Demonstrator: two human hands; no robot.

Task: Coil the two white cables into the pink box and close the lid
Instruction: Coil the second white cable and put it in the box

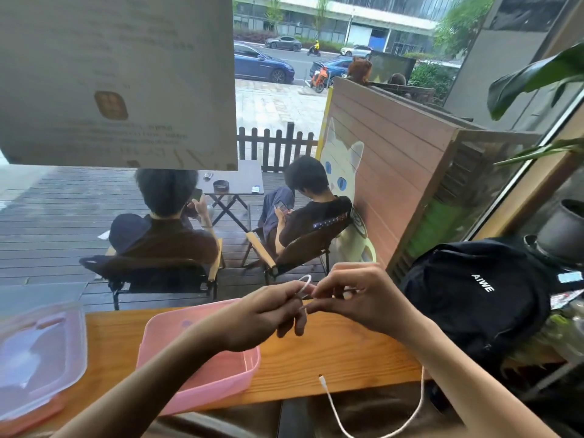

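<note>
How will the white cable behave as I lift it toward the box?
Likely floppy: the cable sags in a loose curve below the table edge. Probably light, since both hands pinch a small loop with fingertips. Its free plug end may swing or snag the edge.

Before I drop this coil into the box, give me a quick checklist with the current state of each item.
1. Box open: ok; lid lies off to its left.
2. Both hands gripping cable: ok; left hand and right hand pinch a small loop.
3. Cable fully coiled: not ok; its tail hangs off the table.
4. Second cable in box: cannot tell.
5. Backpack out of the way: ok.
</note>
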